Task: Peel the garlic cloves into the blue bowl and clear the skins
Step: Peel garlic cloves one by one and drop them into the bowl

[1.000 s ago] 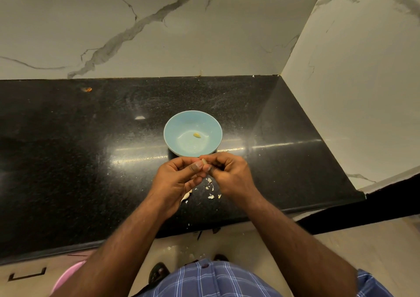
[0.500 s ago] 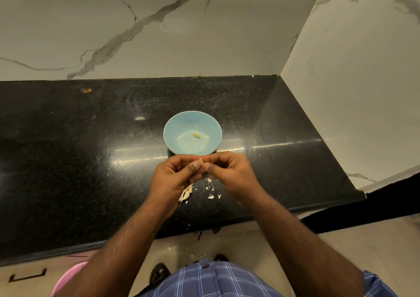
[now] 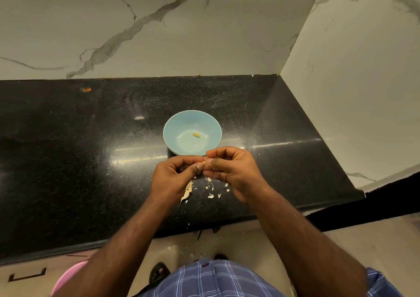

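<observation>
Black stone counter (image 3: pixel 68 160) across the whole width, closed in behind and on the right by veined marble walls (image 3: pixel 159 35). Blue bowl (image 3: pixel 172 126) near the middle of it, upright, one peeled clove (image 3: pixel 196 134) lying inside toward the right of its floor. Just this side of the bowl's near rim, left hand (image 3: pixel 172 178) and right hand (image 3: pixel 231 171) brought together above the counter, fingers of both curled, thumb and fingertips of each pinching a small garlic clove (image 3: pixel 203 163) between them. Only a pale tip of that clove on show; long axis not readable, nor how much skin remains on it.

Key relation for the drop, as a judgement: bowl straight ahead of the pinch, away from the body, its near rim almost under the fingertips, so only a short forward carry needed. Both hands about equally close; right hand slightly farther forward and so marginally nearer. Nothing standing between clove and bowl.

Below the hands, toward the counter's front edge, a cluster of pale garlic skins (image 3: pixel 211 196) and a larger papery piece (image 3: pixel 186 193) under the left hand, still to be cleared. Far off at back left, a small orange scrap (image 3: pixel 86 89); a pale fleck (image 3: pixel 139 118) left of the bowl. Pink tub (image 3: pixel 66 278) low at the floor, partly hidden.
</observation>
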`<move>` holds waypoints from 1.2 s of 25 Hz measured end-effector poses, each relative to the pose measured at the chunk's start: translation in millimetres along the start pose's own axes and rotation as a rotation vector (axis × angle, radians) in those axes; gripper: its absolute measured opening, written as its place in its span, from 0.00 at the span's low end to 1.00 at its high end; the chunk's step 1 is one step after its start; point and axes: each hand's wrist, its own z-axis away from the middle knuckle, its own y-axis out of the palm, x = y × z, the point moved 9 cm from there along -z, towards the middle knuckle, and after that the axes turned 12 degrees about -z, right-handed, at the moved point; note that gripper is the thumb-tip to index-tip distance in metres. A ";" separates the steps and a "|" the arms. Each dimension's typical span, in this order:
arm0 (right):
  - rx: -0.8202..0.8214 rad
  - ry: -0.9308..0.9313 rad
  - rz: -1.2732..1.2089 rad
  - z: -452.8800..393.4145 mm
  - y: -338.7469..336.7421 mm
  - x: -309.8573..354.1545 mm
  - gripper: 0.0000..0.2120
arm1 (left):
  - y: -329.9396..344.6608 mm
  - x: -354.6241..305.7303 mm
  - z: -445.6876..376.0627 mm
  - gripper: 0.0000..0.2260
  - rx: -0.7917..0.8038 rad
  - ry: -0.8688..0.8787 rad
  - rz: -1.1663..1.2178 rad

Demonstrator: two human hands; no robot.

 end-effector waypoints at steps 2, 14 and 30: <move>-0.011 0.006 -0.012 0.0 -0.7 -0.8 0.10 | 0.7 -3.8 0.4 0.08 -0.001 0.021 -0.010; -0.034 -0.032 0.008 0.2 1.5 2.5 0.09 | 0.0 -3.2 -3.0 0.09 -0.005 0.107 -0.092; -0.074 -0.291 0.155 2.0 5.8 6.8 0.17 | 5.8 -8.9 5.9 0.08 -0.089 0.155 -0.043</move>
